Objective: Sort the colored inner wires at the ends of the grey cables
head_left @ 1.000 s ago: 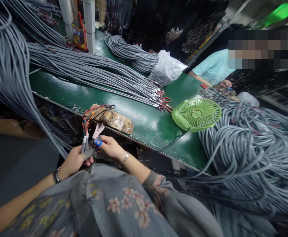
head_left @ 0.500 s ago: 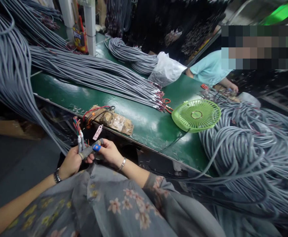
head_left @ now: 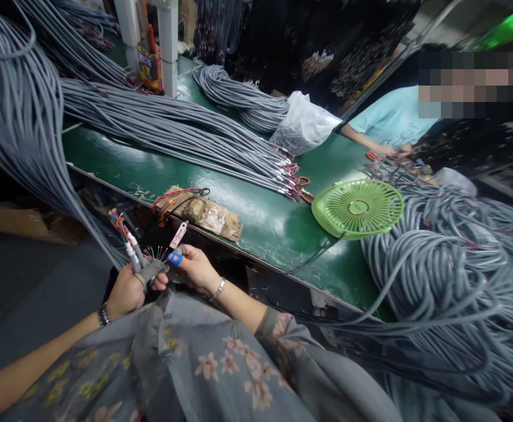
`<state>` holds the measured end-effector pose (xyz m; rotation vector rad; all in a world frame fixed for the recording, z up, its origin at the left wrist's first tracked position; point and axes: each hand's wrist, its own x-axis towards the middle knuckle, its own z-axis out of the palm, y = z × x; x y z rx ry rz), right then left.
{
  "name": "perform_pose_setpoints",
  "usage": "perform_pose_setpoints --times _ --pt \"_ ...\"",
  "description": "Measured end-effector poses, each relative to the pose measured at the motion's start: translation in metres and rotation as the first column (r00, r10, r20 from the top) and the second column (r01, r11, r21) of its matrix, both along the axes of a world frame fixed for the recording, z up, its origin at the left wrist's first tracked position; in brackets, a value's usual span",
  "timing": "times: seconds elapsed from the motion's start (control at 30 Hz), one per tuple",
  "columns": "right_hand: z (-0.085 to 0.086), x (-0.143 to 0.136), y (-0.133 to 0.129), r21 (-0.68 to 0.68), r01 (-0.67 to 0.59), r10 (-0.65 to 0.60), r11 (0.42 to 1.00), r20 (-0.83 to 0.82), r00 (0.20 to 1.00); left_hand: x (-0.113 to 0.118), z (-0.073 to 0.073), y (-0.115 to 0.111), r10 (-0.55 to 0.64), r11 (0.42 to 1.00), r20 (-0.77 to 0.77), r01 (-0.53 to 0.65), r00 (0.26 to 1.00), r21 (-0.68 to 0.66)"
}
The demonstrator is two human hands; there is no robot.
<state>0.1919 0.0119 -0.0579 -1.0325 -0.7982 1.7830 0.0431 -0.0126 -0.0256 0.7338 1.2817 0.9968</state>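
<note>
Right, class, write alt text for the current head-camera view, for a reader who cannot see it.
A left hand grips grey cables with coloured wire ends, beside a right hand wearing a blue finger wrap. Beyond, a green table bears long grey cable bundles and a green fan.

We observe one long worktable (head_left: pixel 256 214) with a smooth green top, set diagonally across the work area; its near edge is pale and worn. Two upright white posts, left post (head_left: pixel 127 35) and right post (head_left: pixel 167 53), stand at its far side. Below, we identify a dark grey floor (head_left: pixel 40 287) with brown cardboard (head_left: pixel 27 224) at the left. The background (head_left: pixel 274 29) is largely black. At upper right, we note a pale pipe (head_left: pixel 445 16) and a bright green panel (head_left: pixel 511 28); whitish reflections mark the tabletop.
</note>
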Motion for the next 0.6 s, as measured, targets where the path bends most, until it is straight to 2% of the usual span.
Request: perform_pose_setpoints --times 0.27,0.6 --pt "0.006 0.003 -0.005 0.012 -0.032 0.032 0.999 -0.014 0.999 0.005 0.003 -0.002 0.093 0.996 0.073 -0.093 0.993 -0.012" --pt "0.017 -0.005 -0.003 -0.035 -0.038 0.038 0.999 -0.013 0.999 -0.002 -0.011 -0.003 -0.032 0.999 -0.009 0.032 0.999 0.010"
